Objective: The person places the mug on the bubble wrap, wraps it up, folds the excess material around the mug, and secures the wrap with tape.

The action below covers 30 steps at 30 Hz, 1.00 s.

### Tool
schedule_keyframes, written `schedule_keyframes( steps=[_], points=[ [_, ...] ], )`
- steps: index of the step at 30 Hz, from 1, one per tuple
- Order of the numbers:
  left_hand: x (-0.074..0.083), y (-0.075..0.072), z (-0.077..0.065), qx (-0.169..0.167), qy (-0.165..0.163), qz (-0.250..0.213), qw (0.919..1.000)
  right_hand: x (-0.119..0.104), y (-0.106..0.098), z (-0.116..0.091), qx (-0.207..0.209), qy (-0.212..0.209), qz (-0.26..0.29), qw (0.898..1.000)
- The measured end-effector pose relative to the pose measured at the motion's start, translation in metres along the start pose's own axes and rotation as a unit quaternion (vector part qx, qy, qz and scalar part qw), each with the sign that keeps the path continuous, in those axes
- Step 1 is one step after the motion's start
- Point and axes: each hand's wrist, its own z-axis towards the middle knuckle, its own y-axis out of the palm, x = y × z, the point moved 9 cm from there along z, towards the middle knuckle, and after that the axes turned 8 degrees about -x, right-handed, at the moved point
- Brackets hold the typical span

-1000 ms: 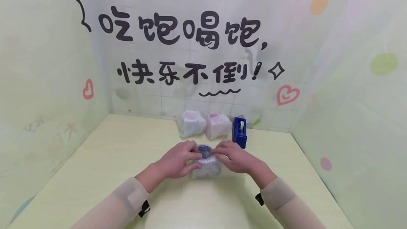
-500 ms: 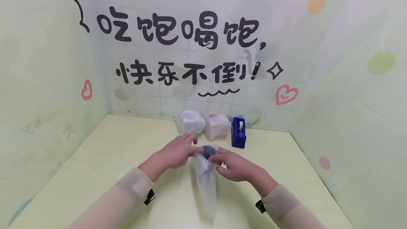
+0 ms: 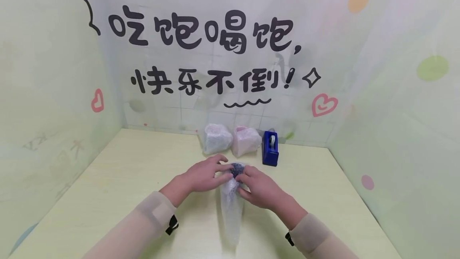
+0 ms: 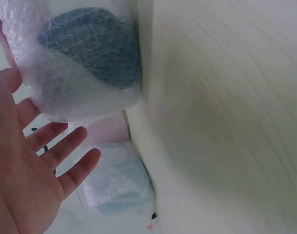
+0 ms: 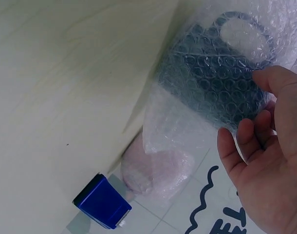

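Note:
A dark blue mug (image 5: 221, 83) stands inside bubble wrap (image 3: 230, 203), its ring handle showing through in the right wrist view. A long flap of the wrap trails toward the person. My right hand (image 3: 260, 187) pinches the wrap near the top of the mug, thumb on one side and curled fingers on the other. My left hand (image 3: 205, 175) is at the opposite side, its thumb and index fingertips right at the wrapped edge. The other left fingers are spread and mostly straight in the left wrist view.
Behind the mug sit two bundles in bubble wrap, a pale bluish one (image 3: 217, 139) and a pinkish one (image 3: 246, 141). To their right stands a blue tape dispenser (image 3: 270, 149). A printed backdrop (image 3: 172, 111) rises behind the wooden tabletop (image 3: 136, 171).
The wrapped mug has turned, and a flap of wrap now stretches toward the person. My hands have drawn closer together over its top; the right has shifted slightly down and left.

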Motion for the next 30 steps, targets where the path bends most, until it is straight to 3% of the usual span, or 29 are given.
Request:
schedule_keyframes(
  steps=[3,6,8,10,14,18,21,23,27,30],
  points=[
    [0.004,-0.002,0.001,0.006,-0.001,0.013,0.9999,-0.005,-0.005,-0.009,0.029,0.008,0.023,0.999],
    [0.007,-0.004,0.002,0.008,-0.002,0.027,0.9996,-0.024,-0.01,-0.024,0.052,-0.042,0.043,0.997],
    [0.008,-0.005,0.003,0.009,-0.001,0.033,0.9994,-0.044,-0.009,-0.035,0.046,-0.09,0.032,0.994],
    [0.008,-0.006,0.004,0.012,-0.001,0.041,0.9991,-0.063,-0.002,-0.044,0.023,-0.118,-0.009,0.993],
    [0.007,-0.008,0.006,0.017,-0.007,0.048,0.9987,-0.089,0.012,-0.052,-0.002,-0.111,-0.128,0.986],
    [0.007,-0.008,0.006,0.012,-0.009,0.054,0.9984,-0.101,0.011,-0.054,0.051,-0.147,-0.202,0.967],
    [0.009,-0.008,0.006,0.007,-0.005,0.065,0.9978,-0.099,-0.002,-0.056,0.113,-0.189,-0.193,0.956],
    [0.01,-0.008,0.006,0.002,-0.003,0.071,0.9974,-0.086,-0.014,-0.053,0.146,-0.188,-0.154,0.959],
    [0.013,-0.008,0.007,-0.004,0.002,0.085,0.9964,-0.052,-0.033,-0.038,0.178,-0.129,-0.064,0.973],
    [0.015,-0.009,0.007,0.002,0.013,0.096,0.9952,-0.033,-0.035,-0.022,0.166,-0.081,-0.02,0.983]
  ],
)
